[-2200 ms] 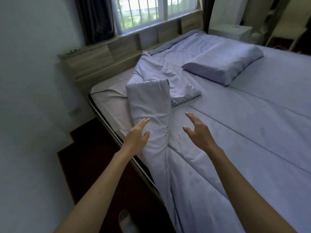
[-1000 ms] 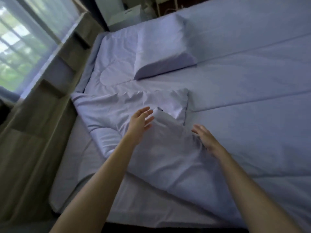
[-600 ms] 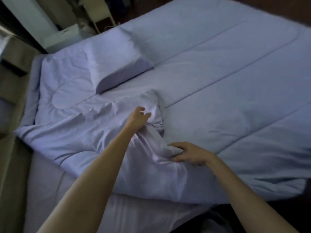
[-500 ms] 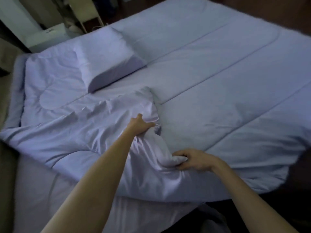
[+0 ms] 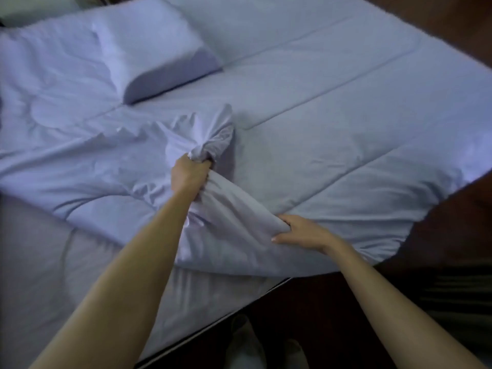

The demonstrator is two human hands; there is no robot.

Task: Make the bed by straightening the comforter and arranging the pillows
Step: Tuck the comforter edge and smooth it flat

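A pale lavender comforter (image 5: 332,129) covers most of the bed, with one corner folded back and bunched near the middle. My left hand (image 5: 187,175) is shut on the bunched tip of that folded corner. Lower down, by the bed's near edge, my right hand (image 5: 300,231) pinches a ridge of the same fold. A lavender pillow (image 5: 149,49) lies flat on the comforter at the upper left. Bare fitted sheet (image 5: 53,262) shows at the lower left where the comforter is turned back.
The mattress's near edge (image 5: 213,326) runs diagonally across the bottom. Dark wooden floor (image 5: 439,288) lies to the right and below. Slippered feet (image 5: 245,342) stand right beside the bed.
Both hands went from open above the fold to closed on it. The left hand now lifts the bunched corner off the bed; the view has swung towards the bed's foot.
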